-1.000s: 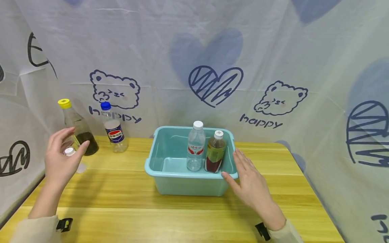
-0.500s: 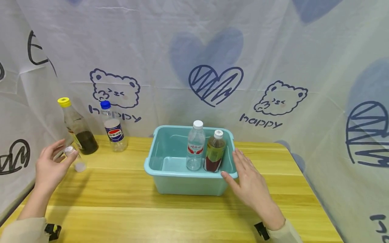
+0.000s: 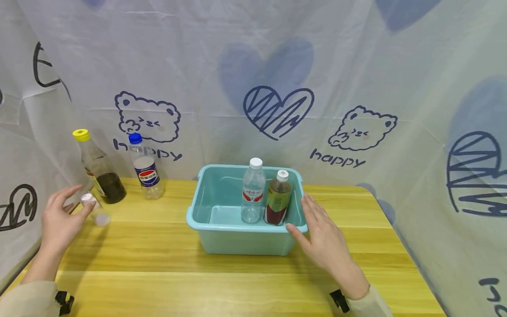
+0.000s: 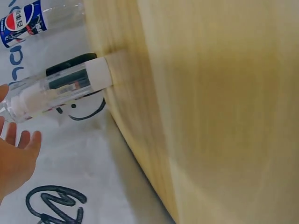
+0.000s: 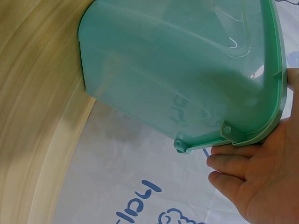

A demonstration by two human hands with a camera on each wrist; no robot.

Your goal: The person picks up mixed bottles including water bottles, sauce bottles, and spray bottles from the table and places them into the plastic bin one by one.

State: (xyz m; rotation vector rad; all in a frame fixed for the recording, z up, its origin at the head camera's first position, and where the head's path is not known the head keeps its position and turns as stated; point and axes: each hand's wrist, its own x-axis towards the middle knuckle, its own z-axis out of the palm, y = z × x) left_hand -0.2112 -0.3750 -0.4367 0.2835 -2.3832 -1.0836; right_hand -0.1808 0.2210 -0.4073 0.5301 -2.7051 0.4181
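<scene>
My left hand is at the far left, thumb and fingers spread around the top of a clear plastic bottle with a white cap. In the left wrist view, the bottle stands upright on the table, and the fingers look apart from its side; thumb contact I cannot tell. My right hand rests with straight fingers against the right rim of a teal plastic basin. Inside its right half stand a clear water bottle with a white cap and a green-labelled drink bottle holding dark red liquid.
Behind the left hand stands a yellow-capped bottle of dark liquid. Beside it is a blue-capped Pepsi bottle. A printed white cloth hangs behind the wooden table and along its sides.
The left hand has moved left and down, and its fingers have come around the white-capped bottle's top. My right hand stays at the basin rim.
</scene>
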